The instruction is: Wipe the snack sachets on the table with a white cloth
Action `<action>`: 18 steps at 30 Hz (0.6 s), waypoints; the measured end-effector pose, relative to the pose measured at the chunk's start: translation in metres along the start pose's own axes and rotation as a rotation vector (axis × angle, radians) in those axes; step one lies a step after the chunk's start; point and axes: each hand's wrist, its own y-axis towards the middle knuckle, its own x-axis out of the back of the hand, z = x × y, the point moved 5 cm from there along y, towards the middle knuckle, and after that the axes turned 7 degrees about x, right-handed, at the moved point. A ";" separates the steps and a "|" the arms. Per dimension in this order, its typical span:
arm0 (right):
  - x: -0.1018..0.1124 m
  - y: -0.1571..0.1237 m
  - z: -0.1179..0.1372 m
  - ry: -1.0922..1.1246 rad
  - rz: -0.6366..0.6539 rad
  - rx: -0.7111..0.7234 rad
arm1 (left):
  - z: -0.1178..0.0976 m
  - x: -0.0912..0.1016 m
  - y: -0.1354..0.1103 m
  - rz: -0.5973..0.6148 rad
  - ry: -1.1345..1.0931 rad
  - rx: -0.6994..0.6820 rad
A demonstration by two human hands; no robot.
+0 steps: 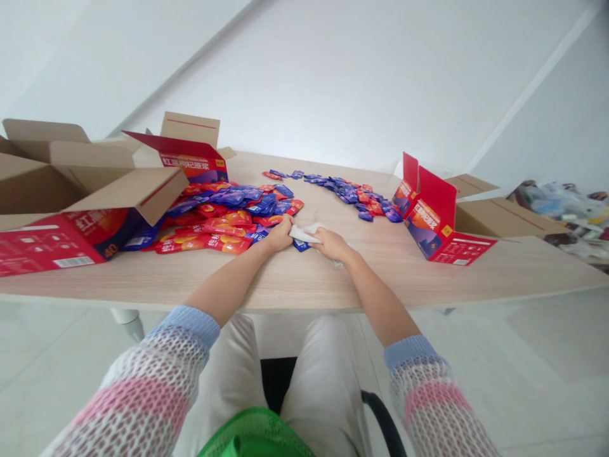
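1. My left hand (280, 233) is closed on one end of a crumpled white wrapper (304, 233); my right hand (332, 244) grasps the other end, so the wrapper is held between them, low over the desk (428, 273).
2. A blue sachet (301, 245) lies directly under the wrapper, by my left hand; the hand also sits at the edge of a heaped pile of red and blue sachets (228, 216).
3. Beyond my right hand, a looser trail of blue and red sachets (354, 197) runs across the desk, well apart from it.
4. Open red cartons stand around me, one at the left (71, 238), one behind the pile (190, 164) and one at the right (431, 219) (their lettering is Chinese); a plain cardboard box (61, 168) sits at the left, and another (504, 216) at the right.
5. Below the desk, a green mesh bag (257, 438) lies on my pale trousers (323, 381); pastel knit sleeves (428, 393) cover my arms.
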 end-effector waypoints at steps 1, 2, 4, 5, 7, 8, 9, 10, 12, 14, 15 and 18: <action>0.000 0.000 0.000 0.019 0.003 0.035 | 0.002 -0.001 0.001 0.011 -0.050 0.008; 0.001 0.001 0.000 0.044 -0.002 0.073 | 0.004 -0.003 0.002 0.034 -0.103 0.017; 0.000 0.001 0.000 0.114 0.011 0.138 | 0.008 -0.007 0.005 0.077 -0.212 0.049; -0.001 0.001 0.000 0.151 0.037 0.162 | 0.010 -0.008 0.007 0.090 -0.256 0.068; -0.005 0.000 0.002 0.213 0.090 0.203 | 0.011 -0.007 0.009 0.090 -0.322 0.097; -0.006 -0.001 0.003 0.235 0.107 0.221 | 0.010 -0.006 0.009 0.084 -0.331 0.101; -0.008 -0.001 0.003 0.247 0.115 0.234 | 0.007 -0.004 0.007 0.080 -0.316 0.094; -0.009 -0.001 0.003 0.247 0.113 0.238 | 0.003 -0.002 0.005 0.078 -0.285 0.083; -0.010 0.000 -0.004 0.214 0.092 0.192 | -0.006 0.001 0.001 0.072 -0.204 0.069; -0.009 0.003 -0.017 0.144 0.040 0.053 | -0.013 0.004 -0.003 0.027 -0.132 0.077; -0.009 0.003 -0.024 0.104 0.008 -0.025 | -0.015 0.005 -0.004 0.012 -0.121 0.084; -0.007 0.000 -0.043 -0.001 -0.045 -0.252 | -0.016 0.003 -0.004 0.019 -0.087 0.087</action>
